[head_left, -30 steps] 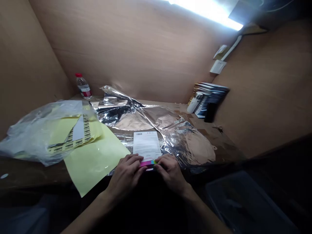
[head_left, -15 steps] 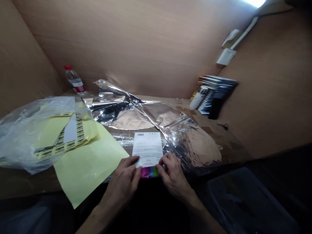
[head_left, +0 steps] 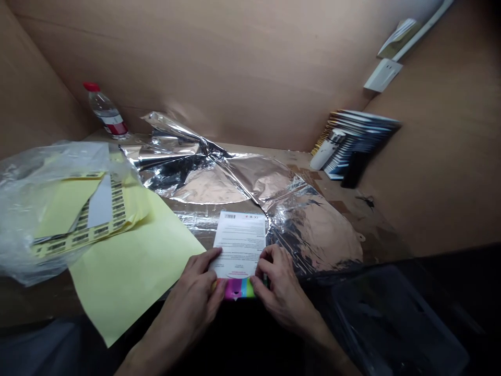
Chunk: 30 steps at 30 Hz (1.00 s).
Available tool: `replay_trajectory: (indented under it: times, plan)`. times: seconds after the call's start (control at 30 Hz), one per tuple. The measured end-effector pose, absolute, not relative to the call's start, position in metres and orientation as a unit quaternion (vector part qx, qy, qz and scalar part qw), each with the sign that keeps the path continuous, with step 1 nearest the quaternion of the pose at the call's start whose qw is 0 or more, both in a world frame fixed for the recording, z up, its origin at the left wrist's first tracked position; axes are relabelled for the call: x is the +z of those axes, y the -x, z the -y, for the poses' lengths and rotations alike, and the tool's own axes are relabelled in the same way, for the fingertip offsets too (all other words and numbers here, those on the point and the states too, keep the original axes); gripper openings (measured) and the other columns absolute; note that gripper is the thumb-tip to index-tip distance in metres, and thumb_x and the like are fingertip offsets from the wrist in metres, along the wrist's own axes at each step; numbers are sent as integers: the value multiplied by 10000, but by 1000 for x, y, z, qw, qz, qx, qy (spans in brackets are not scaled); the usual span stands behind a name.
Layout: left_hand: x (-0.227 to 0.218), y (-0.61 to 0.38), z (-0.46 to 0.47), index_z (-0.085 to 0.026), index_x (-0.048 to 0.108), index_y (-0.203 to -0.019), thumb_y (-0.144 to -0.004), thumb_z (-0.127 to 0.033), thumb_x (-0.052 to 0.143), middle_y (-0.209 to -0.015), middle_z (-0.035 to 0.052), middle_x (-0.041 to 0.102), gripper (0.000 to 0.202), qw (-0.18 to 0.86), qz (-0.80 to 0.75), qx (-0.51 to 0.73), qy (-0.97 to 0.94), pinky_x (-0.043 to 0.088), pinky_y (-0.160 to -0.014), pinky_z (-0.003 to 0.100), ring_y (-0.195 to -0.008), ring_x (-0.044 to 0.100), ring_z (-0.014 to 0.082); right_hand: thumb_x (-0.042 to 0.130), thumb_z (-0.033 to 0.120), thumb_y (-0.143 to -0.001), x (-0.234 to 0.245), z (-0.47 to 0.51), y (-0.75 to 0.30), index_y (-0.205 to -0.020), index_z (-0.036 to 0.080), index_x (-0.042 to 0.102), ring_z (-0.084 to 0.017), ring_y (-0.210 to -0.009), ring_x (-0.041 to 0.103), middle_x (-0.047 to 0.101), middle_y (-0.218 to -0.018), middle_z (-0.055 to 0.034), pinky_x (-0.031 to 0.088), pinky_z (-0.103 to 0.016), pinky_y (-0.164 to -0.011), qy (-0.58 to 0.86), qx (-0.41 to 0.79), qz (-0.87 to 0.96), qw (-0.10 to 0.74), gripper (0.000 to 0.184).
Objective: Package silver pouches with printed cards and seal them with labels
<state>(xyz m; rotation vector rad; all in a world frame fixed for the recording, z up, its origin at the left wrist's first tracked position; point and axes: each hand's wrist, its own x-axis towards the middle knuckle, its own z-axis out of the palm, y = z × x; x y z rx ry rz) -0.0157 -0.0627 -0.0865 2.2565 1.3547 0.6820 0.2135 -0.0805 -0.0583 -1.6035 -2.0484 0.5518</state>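
Left hand: your left hand (head_left: 188, 307) grips the lower-left edge of the printed white card (head_left: 239, 244), fingers (head_left: 205, 256) lying across its face.
Right hand: your right hand (head_left: 282, 293) grips the lower-right edge, fingers (head_left: 270, 256) curled narrowly over the card.
Card: it lies on the crumpled silver foil sheet (head_left: 309, 224), between your hands, its multicoloured end (head_left: 238, 288) nearest you.
Left of the card: a pale yellow sheet (head_left: 125, 277) lies just beside it, under a clear plastic bag (head_left: 43, 209) and a strip of barcode labels (head_left: 97, 222).
Back of the worktop (head_left: 344, 209): a water bottle (head_left: 105, 110) with a red cap stands at the left, a stack of booklets (head_left: 360, 141) at the right.
Lower right: a dark plastic tray (head_left: 391, 324).
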Motion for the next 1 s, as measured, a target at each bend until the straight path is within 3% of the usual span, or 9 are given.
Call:
replay_trajectory:
  times: [0.43, 0.6, 0.7, 0.8, 0.9, 1.0]
  plan:
    - [-87, 16, 57, -207, 669, -700, -992, -329, 533, -1452, 103, 501, 345, 205, -478, 232, -822, 533, -1058, 562, -1286, 496, 321, 672, 132, -914, -57, 83, -215, -852, 212, 568, -259, -1139, 492, 500, -1183, -72, 470, -441, -999, 564, 204, 764, 239, 145]
    - [-88, 12, 52, -196, 664, -933, -1035, -315, 497, -1392, 111, 549, 229, 179, -484, 247, -820, 531, -1048, 543, -1212, 531, 302, 561, 116, -973, -62, 79, -215, -981, 207, 560, -256, -1015, 535, 558, -1084, -90, 505, -437, -884, 589, 171, 749, 252, 91]
    - [-88, 12, 49, -205, 614, -1085, -1037, -228, 491, -1319, 100, 583, 135, 170, -473, 250, -828, 544, -1010, 504, -1163, 542, 282, 515, 145, -1011, -71, 83, -212, -1000, 198, 575, -268, -942, 568, 600, -1011, -103, 506, -446, -812, 616, 82, 735, 272, 81]
    - [-85, 10, 47, -213, 611, -1164, -991, -97, 496, -1364, 95, 567, 238, 140, -466, 225, -844, 552, -971, 473, -1132, 535, 281, 521, 134, -1008, -82, 95, -209, -1214, 184, 614, -323, -1152, 595, 648, -1213, -161, 471, -525, -968, 560, -31, 767, 313, 232]
    - [-79, 2, 46, -175, 639, -1138, -963, -81, 533, -1397, 124, 570, 225, 115, -465, 215, -851, 546, -996, 450, -1172, 533, 291, 526, 131, -1003, -87, 104, -214, -1421, 190, 559, -326, -1357, 529, 638, -1396, -136, 369, -554, -1118, 464, -42, 846, 261, 423]
    - [-77, -7, 48, -129, 646, -1177, -961, -87, 534, -1363, 147, 617, 248, 95, -449, 231, -858, 531, -1050, 430, -1224, 558, 290, 558, 190, -1009, -81, 91, -223, -1376, 248, 623, -332, -1291, 584, 684, -1352, -85, 392, -560, -1071, 476, -34, 853, 210, 378]
